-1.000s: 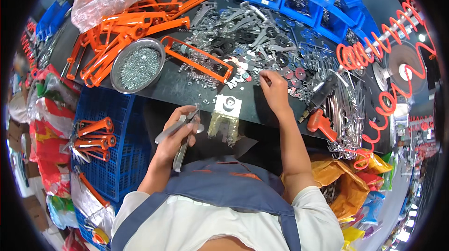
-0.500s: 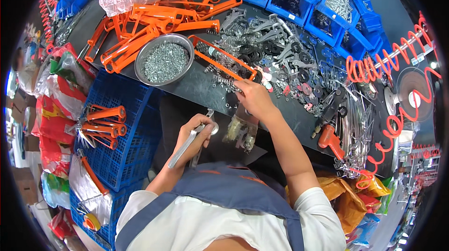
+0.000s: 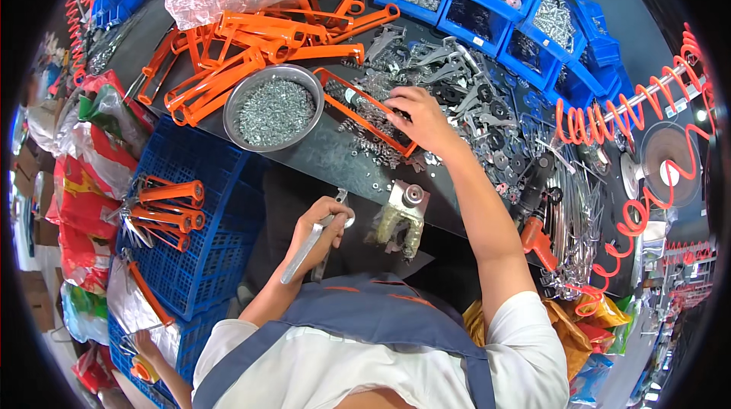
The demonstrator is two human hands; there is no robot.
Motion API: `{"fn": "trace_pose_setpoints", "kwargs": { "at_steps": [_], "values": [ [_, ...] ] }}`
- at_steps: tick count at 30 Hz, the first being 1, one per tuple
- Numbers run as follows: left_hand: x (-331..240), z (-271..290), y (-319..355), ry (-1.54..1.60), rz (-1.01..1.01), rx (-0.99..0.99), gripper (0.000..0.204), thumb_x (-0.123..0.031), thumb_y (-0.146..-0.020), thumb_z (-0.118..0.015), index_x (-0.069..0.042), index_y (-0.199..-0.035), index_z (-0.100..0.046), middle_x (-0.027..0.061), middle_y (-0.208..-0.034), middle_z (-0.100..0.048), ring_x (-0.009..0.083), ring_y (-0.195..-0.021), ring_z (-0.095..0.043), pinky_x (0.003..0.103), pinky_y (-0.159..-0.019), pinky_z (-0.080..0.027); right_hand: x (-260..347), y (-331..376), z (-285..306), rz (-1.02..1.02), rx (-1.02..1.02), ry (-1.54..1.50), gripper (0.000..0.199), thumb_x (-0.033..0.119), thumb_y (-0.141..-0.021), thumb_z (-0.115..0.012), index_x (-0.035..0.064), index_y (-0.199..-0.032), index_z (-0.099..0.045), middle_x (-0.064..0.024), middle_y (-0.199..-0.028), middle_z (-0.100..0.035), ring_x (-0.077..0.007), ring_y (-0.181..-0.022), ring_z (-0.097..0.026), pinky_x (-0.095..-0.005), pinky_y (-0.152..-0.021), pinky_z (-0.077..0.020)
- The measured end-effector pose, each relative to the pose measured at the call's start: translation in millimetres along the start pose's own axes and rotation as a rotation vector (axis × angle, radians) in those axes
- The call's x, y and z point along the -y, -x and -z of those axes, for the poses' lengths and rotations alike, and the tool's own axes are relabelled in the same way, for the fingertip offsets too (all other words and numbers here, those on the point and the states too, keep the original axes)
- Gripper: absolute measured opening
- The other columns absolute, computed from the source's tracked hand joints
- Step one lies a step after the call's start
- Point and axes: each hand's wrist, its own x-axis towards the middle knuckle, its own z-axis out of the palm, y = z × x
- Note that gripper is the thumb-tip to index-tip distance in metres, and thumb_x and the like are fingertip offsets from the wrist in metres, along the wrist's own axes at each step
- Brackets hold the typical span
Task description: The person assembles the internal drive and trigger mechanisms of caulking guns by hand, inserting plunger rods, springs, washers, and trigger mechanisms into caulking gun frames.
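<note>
My left hand [image 3: 326, 225] is closed around a grey metal lever-like handle [image 3: 303, 250], whose long end slants down toward my forearm. A rounded metal part shows by the thumb. My right hand [image 3: 423, 121] is over the heap of small parts on the bench, fingers apart and bent at the far side of a long orange frame [image 3: 364, 116]. Its fingertips are partly hidden among the parts. At the bench edge between my hands stands a metal fixture [image 3: 412, 196] with two tape-wrapped legs. Grey lever castings [image 3: 476, 89] and black discs lie just beyond my right hand.
A steel bowl of small metal pieces [image 3: 274, 108] sits near orange frames [image 3: 251, 36]. Blue parts bins [image 3: 472, 17] stand at the back. An orange-and-black power tool [image 3: 539, 241] and coiled red hose [image 3: 638, 215] are right. Another person's hand [image 3: 145, 346] shows by blue crates [image 3: 198, 234].
My right hand has left the near end of the orange frame and moved up over the parts, uncovering the fixture. The left hand keeps its handle. Another person's hand has appeared at lower left.
</note>
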Motion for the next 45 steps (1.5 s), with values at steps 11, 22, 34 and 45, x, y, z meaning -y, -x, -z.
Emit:
{"fn": "trace_pose_setpoints", "kwargs": {
  "at_steps": [11,22,34,45],
  "values": [
    [4.6,13.1,-25.5,0.030,-0.174,-0.036,0.007,0.006,-0.086,-0.055,0.002,-0.088,-0.060,0.0066,-0.088,-0.051,0.0083,-0.060,-0.052,0.021,-0.051,-0.042,-54.9,41.2,32.0,-0.067,0.102,0.368,0.021,0.022,-0.079,-0.069,0.0083,-0.094,-0.065,-0.0033,-0.112,-0.059,-0.0247,-0.108,-0.053,-0.0427,-0.090,-0.0400],
    [35.9,-6.3,-116.1,-0.139,-0.527,-0.149,0.004,-0.002,-0.090,-0.054,0.000,-0.091,-0.057,0.0089,-0.088,-0.049,0.0098,-0.057,-0.050,0.022,-0.047,-0.041,-55.1,52.6,32.2,0.138,0.060,0.029,0.023,-0.001,-0.071,-0.064,0.0005,-0.094,-0.062,-0.0125,-0.110,-0.060,-0.0314,-0.105,-0.057,-0.0394,-0.090,-0.0478],
    [34.0,-16.9,-133.0,-0.377,-0.455,-0.205,0.012,0.008,-0.086,-0.051,-0.002,-0.090,-0.056,0.0073,-0.086,-0.051,0.0097,-0.061,-0.052,0.021,-0.049,-0.043,-241.5,-77.7,78.3,-0.581,-0.250,-0.026,0.033,0.022,-0.085,-0.060,-0.0013,-0.108,-0.061,-0.0269,-0.107,-0.059,-0.0394,-0.099,-0.059,-0.0425,-0.085,-0.0479],
    [36.2,-7.1,-118.0,-0.369,-0.436,-0.223,0.010,0.008,-0.084,-0.054,0.001,-0.091,-0.056,0.0136,-0.089,-0.056,0.0131,-0.063,-0.057,0.023,-0.050,-0.047,-406.5,-186.2,23.5,-0.879,0.402,0.376,0.091,0.068,-0.089,-0.025,0.0033,-0.148,-0.001,-0.0209,-0.152,-0.016,-0.0328,-0.142,-0.014,-0.0371,-0.116,-0.0138]
  ]
}}
